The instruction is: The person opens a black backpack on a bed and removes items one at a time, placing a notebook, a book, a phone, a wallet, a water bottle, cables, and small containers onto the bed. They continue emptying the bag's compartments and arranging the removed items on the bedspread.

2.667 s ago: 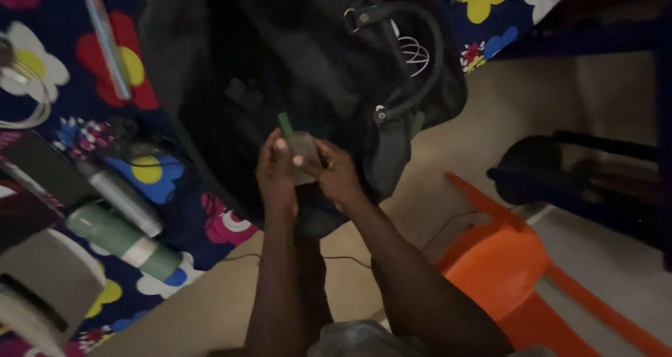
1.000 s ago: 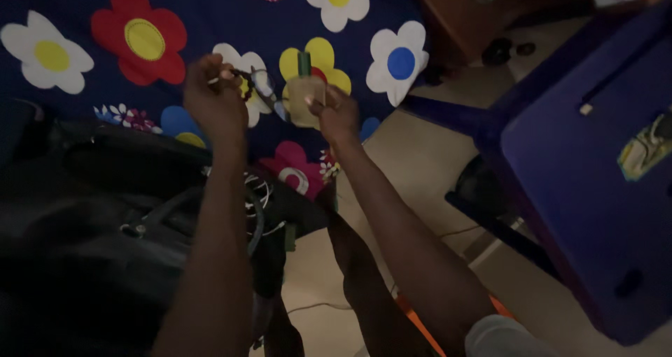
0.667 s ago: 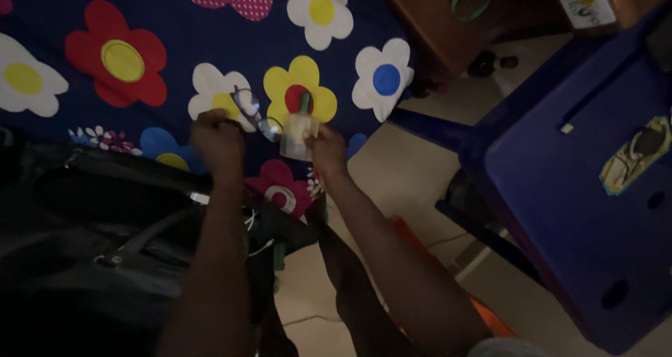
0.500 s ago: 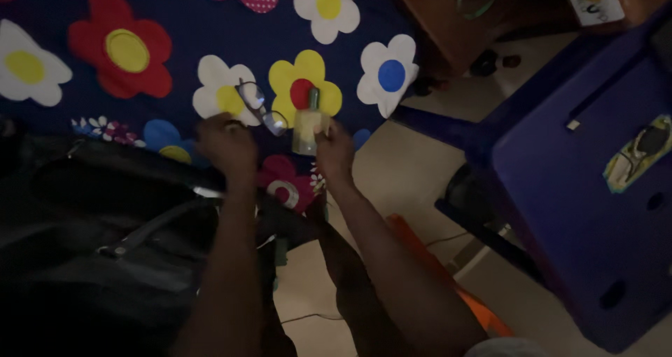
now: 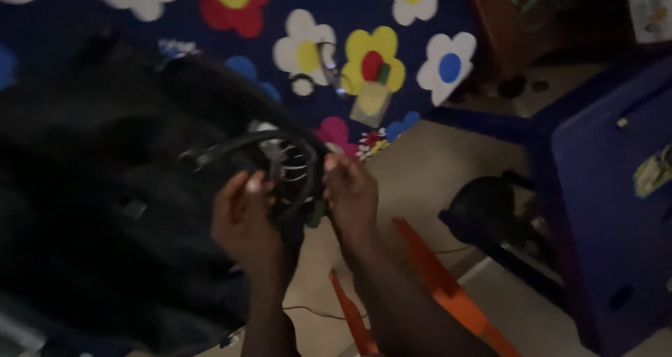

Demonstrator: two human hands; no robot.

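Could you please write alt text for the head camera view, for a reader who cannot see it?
Both bare hands, the left hand and right hand, grip the edge of a black bag near its strap. Beyond lies a dark blue flowered cloth with a small pale bottle on it; a blue plastic chair stands at right.

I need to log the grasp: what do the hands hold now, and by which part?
Both the left hand and the right hand grip the black bag at its near edge, beside the looped strap handle.
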